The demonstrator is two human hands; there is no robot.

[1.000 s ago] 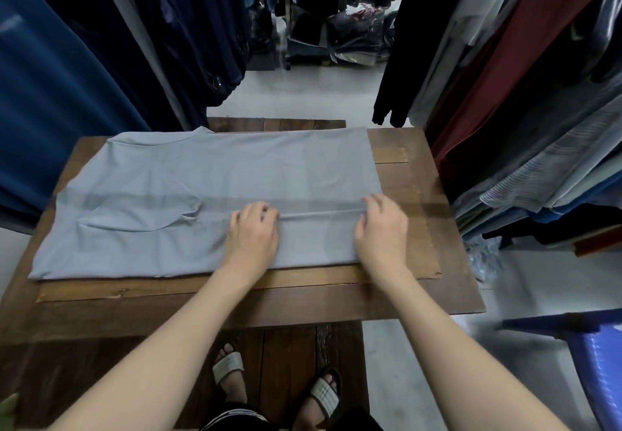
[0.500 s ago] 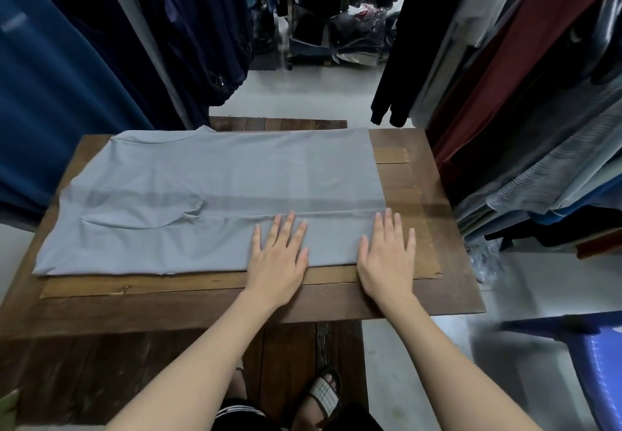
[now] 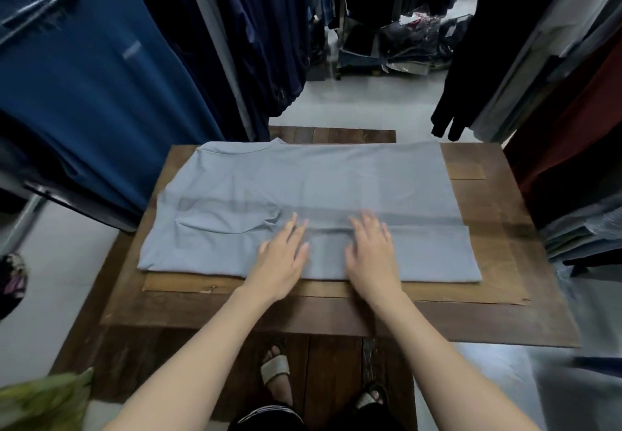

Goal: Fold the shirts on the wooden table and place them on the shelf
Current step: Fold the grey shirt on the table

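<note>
one head-worn wide-angle view, looking forward and down, close above the wooden table (image 3: 488,208), aisle (image 3: 367,104) beyond

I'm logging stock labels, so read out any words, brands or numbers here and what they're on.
No text is readable.
Blue hanging garment: pale patch, too blurred to read.
Bagged clothes at the back: red and white marks, too small to read.
Grey shirt: no print shows.

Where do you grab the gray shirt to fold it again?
Probably its far long edge. The gray shirt lies flat on the wooden table, its near strip already folded over, the far side unfolded. Reach across from the near side, left hand and right hand apart, and pinch that edge with the fingers.
</note>
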